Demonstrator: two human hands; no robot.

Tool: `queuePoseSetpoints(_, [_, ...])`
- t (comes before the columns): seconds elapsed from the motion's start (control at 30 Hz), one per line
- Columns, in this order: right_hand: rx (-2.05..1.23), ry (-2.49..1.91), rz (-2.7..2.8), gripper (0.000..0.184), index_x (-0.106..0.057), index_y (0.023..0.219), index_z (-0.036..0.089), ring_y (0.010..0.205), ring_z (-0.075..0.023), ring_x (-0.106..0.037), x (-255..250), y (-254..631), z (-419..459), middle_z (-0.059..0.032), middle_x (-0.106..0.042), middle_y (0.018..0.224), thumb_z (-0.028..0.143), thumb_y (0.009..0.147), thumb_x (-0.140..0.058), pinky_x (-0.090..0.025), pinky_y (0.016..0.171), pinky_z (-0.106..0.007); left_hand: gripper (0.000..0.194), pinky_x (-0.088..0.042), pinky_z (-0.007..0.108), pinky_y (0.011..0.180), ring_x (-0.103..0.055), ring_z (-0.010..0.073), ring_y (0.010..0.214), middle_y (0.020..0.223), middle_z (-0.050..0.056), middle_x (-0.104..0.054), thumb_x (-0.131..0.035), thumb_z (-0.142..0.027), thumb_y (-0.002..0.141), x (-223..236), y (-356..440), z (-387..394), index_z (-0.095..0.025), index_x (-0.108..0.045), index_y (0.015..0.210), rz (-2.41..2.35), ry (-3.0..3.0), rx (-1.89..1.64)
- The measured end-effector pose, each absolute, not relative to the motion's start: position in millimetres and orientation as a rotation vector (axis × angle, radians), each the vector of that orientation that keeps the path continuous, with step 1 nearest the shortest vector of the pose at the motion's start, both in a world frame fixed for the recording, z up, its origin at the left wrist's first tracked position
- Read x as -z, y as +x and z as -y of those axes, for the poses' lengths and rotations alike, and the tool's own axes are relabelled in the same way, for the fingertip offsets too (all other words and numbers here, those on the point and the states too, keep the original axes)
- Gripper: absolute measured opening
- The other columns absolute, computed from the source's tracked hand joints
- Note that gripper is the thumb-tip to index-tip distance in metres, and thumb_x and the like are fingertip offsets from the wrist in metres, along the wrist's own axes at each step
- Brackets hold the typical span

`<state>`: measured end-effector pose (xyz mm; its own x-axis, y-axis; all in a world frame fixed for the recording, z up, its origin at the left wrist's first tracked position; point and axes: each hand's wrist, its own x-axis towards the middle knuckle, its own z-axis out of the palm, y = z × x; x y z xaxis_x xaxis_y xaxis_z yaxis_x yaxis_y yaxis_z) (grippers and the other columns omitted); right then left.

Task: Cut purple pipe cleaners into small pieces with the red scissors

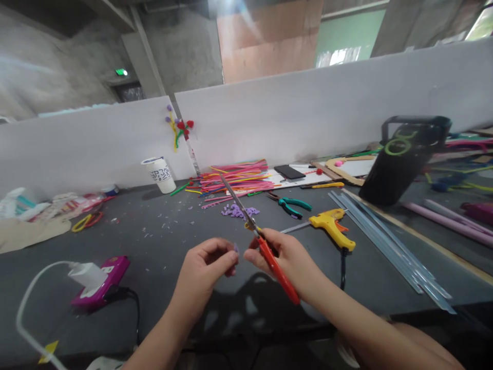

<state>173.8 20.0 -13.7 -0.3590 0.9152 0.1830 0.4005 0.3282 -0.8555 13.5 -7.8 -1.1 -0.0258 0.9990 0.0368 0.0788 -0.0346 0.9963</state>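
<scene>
My left hand (211,262) pinches a small purple piece (236,247) between thumb and fingertips. Just to its right, my right hand (288,257) is wrapped round the red handles of a pair of scissors (273,264). The blades point up and away from me, and look nearly together. Beyond the hands lies a loose pile of short purple pieces (239,210). Pliers with teal handles (295,205) and a yellow glue gun (333,226) rest farther right. Behind the pile is a bundle of pink, red and yellow pipe cleaners (234,180).
Clear glue sticks (393,246) and a black bottle (404,159) are on the right. A white cup (158,176) stands near the white partition (288,118). On the left, a magenta power strip (111,277) has a white plug in it. A phone (289,171) lies at the back.
</scene>
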Motion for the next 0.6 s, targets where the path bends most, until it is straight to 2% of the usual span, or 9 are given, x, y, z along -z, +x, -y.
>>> queuePoseSetpoints(0.13, [-0.643, -1.243, 2.128, 0.03, -0.049, 0.076, 0.02, 0.051, -0.0116, -0.045, 15, 176, -11, 0.003, -0.052, 0.058, 0.048, 0.069, -0.055, -0.028, 0.047, -0.02, 0.008, -0.038, 0.019, 0.052, -0.049, 0.0077, 0.05, 0.057, -0.002, -0.057, -0.064, -0.021, 0.065, -1, 8, 7, -0.015, -0.059, 0.066, -1.192, 1.096, -1.451])
queuePoseSetpoints(0.27, [-0.403, -1.307, 2.243, 0.041, -0.05, 0.083, 0.019, 0.056, -0.0157, -0.053, 22, 174, -4, -0.0011, -0.058, 0.065, 0.058, 0.071, -0.047, -0.029, 0.048, -0.023, 0.006, -0.037, 0.018, 0.052, -0.047, 0.0064, 0.051, 0.057, -0.003, -0.056, -0.063, -0.018, 0.065, -4, 5, 7, -0.015, -0.058, 0.064, -1.143, 1.031, -1.57])
queuePoseSetpoints(0.4, [-0.237, -1.317, 2.301, 0.046, -0.05, 0.083, 0.017, 0.06, -0.0191, -0.057, 28, 172, -3, -0.0044, -0.061, 0.069, 0.061, 0.075, -0.038, -0.031, 0.051, -0.025, 0.003, -0.038, 0.018, 0.055, -0.048, 0.0073, 0.055, 0.059, -0.003, -0.056, -0.061, -0.018, 0.067, -3, 6, 10, -0.015, -0.061, 0.066, -1.121, 1.068, -1.621])
queuePoseSetpoints(0.6, [-0.149, -1.323, 2.324, 0.045, -0.049, 0.083, 0.017, 0.059, -0.02, -0.059, 33, 171, -3, -0.0048, -0.062, 0.069, 0.06, 0.077, -0.037, -0.032, 0.05, -0.026, 0.003, -0.039, 0.02, 0.057, -0.049, 0.0086, 0.057, 0.062, -0.002, -0.056, -0.059, -0.017, 0.069, -2, 6, 11, -0.016, -0.06, 0.067, -1.134, 1.104, -1.66])
